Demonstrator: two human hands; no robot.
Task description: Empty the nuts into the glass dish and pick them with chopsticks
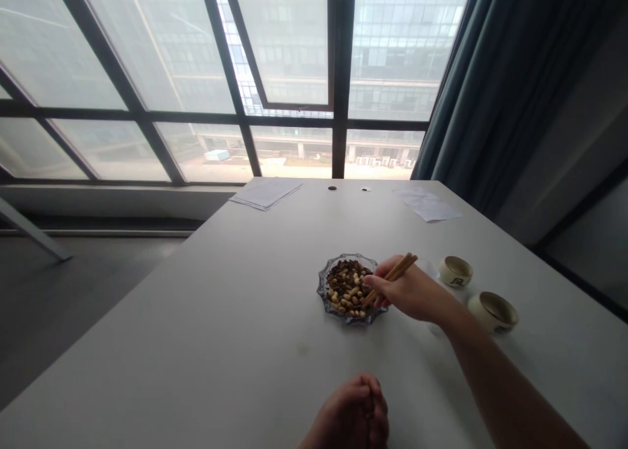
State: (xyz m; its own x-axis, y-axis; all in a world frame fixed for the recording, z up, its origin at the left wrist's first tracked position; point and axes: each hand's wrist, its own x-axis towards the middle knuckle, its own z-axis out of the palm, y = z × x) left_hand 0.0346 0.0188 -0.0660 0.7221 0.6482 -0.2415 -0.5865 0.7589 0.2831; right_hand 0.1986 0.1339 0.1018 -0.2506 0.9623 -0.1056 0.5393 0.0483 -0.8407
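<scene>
My right hand [409, 293] grips a pair of wooden chopsticks [391, 279], their tips down among the nuts and beans in a scalloped glass dish [324, 290] near the middle of the white table [220, 331]. My left hand [354, 415] rests on the table at the near edge, fingers curled into a loose fist; nothing shows in it.
Two small ceramic cups [456, 271] [492, 311] stand right of the dish, behind my right wrist. Papers [265, 192] [428, 205] lie at the table's far end, near two cable holes. Large windows and a dark curtain [495, 95] are beyond.
</scene>
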